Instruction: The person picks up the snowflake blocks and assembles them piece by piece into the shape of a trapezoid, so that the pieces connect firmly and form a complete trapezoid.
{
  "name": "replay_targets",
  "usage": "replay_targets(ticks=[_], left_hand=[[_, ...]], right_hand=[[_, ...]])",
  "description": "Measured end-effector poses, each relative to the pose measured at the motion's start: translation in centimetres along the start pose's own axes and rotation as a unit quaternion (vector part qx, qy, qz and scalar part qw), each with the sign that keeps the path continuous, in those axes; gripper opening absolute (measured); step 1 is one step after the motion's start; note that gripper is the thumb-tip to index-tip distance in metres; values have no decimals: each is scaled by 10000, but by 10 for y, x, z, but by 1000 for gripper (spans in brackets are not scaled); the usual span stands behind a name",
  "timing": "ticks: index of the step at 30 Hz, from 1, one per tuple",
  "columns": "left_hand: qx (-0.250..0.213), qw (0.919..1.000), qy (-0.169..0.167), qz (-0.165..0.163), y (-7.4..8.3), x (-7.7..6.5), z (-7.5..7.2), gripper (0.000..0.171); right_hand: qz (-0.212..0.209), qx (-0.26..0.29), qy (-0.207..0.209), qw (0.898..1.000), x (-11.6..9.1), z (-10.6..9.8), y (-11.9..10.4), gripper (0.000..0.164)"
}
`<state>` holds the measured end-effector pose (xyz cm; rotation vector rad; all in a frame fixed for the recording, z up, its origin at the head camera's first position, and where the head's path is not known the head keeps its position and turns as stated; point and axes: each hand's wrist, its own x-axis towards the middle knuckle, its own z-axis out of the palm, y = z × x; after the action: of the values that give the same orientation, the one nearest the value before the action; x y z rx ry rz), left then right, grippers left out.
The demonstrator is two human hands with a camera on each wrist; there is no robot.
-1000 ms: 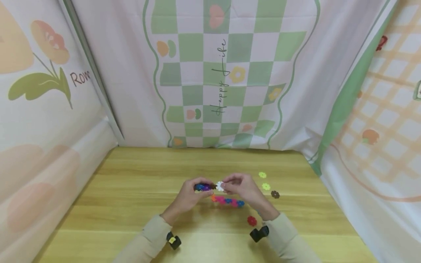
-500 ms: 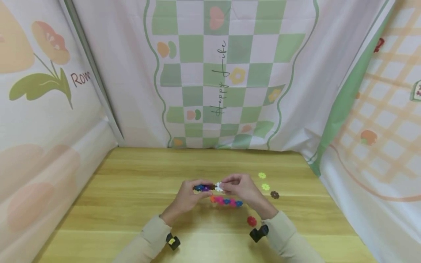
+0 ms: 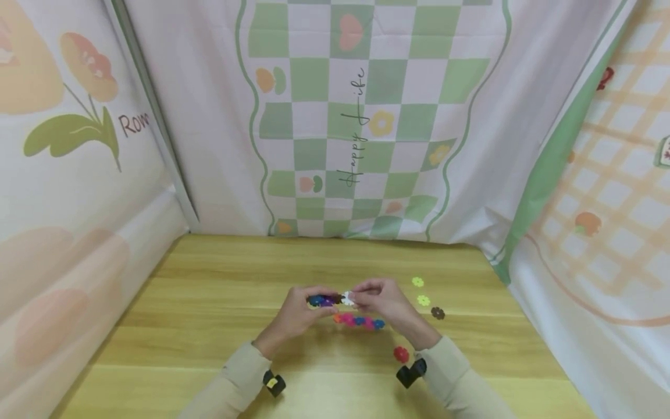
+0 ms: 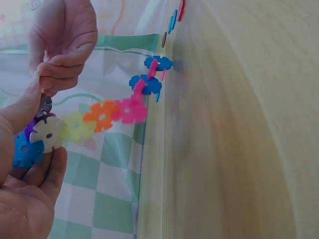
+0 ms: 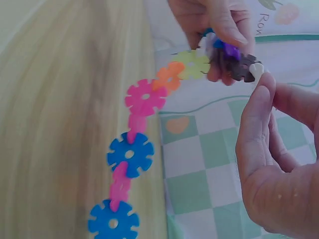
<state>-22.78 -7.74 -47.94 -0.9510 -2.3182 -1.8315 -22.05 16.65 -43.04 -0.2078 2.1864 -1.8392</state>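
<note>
My left hand [image 3: 297, 311] holds one end of a chain of flower-shaped interlocking discs, with blue, purple, white and brown ones bunched at its fingers. From there a yellow-green disc [image 5: 193, 64], an orange disc [image 5: 169, 77], then pink and blue discs [image 5: 130, 154] trail off toward the right. Between thumb and fingertips my right hand [image 3: 388, 302] pinches a white disc [image 3: 347, 298]. In the right wrist view this white disc is edge-on, right at the rim of the brown disc [image 5: 242, 68]. My right fingertips cover part of it.
On the wooden table [image 3: 209, 326], to the right, lie two yellow-green discs [image 3: 423, 300], a brown disc [image 3: 437, 313] and a red disc [image 3: 401, 354]. Printed cloth hangs [image 3: 356, 128] behind the table and along both sides.
The white disc and the trailing chain have shifted very slightly left. Both hands keep their grip and almost the same place. The head view has tilted a little.
</note>
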Motion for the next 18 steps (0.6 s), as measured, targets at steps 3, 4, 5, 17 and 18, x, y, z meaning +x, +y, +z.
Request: replay_targets(ticks=[3, 4, 5, 17, 18], left_hand=[[137, 9997, -168, -127, -1, 1, -1, 39], [235, 9994, -197, -141, -1, 2, -1, 41], [342, 9991, -221, -136, -2, 2, -1, 43], [660, 9972, -339, 10, 9, 16, 8, 38], [635, 9974, -332, 28, 9, 16, 8, 36]], right_hand=[[9, 100, -35, 9999, 1, -2, 0, 34], [20, 101, -34, 9999, 1, -2, 0, 35], [34, 114, -30, 9999, 1, -2, 0, 35], [68, 71, -182, 9998, 1, -1, 3, 41], [65, 29, -215, 9997, 1, -2, 3, 42]])
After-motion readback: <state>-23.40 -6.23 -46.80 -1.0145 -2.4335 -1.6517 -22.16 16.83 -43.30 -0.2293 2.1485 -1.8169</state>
